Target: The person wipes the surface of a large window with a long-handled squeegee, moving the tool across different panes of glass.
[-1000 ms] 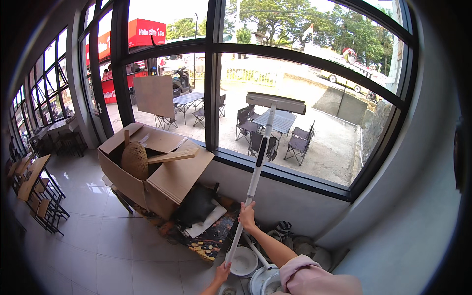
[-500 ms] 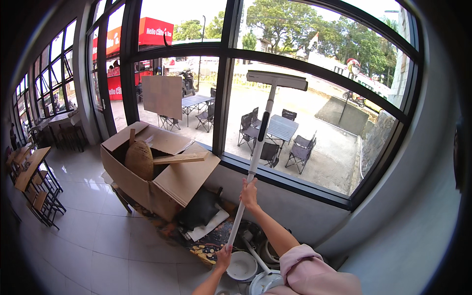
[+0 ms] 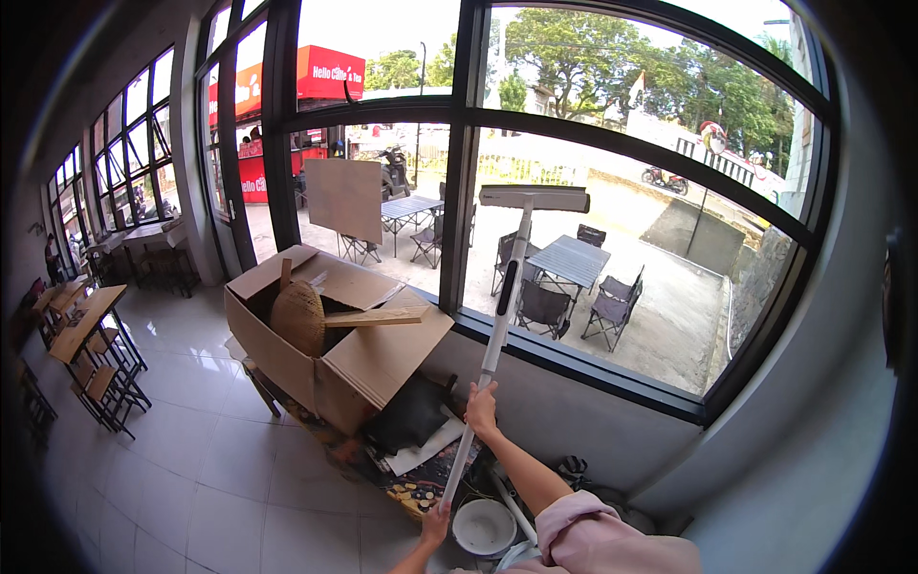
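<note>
Both my hands are wrapped round the white pole of a window squeegee (image 3: 505,297). My right hand (image 3: 481,409) grips it midway, where one tube meets another. Lower down, my left hand (image 3: 435,524) holds the pole close to its bottom end. The pole slants up and away from me, and its wide white head (image 3: 535,198) lies across the lower right window pane (image 3: 631,191), left of its middle. Whether the head presses on the glass, I cannot tell.
An open cardboard box (image 3: 373,368) holding a woven basket (image 3: 298,319) and a wooden slat (image 3: 378,317) stands left of the pole. A white basin (image 3: 484,527) sits on the floor beneath my hands. The grey wall (image 3: 813,459) closes in at right.
The squeegee head has come down the pane from near its upper frame bar. My grip on the pole stays the same, and the whole view has shifted slightly.
</note>
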### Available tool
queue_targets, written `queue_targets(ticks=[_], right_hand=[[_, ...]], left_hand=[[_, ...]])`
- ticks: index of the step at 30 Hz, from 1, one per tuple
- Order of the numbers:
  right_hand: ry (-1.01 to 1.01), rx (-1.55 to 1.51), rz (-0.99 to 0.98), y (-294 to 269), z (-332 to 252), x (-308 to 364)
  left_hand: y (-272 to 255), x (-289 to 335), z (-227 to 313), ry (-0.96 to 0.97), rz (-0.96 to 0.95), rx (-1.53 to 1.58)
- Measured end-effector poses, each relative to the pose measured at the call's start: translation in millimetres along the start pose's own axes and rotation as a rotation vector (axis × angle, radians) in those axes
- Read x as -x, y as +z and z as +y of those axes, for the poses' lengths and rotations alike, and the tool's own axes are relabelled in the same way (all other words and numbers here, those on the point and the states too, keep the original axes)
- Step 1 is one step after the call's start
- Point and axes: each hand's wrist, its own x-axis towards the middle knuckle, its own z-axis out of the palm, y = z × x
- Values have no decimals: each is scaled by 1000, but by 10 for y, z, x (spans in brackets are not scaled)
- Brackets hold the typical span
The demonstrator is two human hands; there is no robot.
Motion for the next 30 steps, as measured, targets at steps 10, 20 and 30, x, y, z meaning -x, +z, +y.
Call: queue_targets(ticks=[10,20,30], right_hand=[[-85,-176,51,6,-700,-211],[-87,-308,239,788,-1283,-559],[142,-293,185,1553,-841,14]], left_hand=[[-435,-555,425,146,61,24],[-1420,-1510,191,189,-60,-34],[-2266,-1121,-301,-54,-320,-62]])
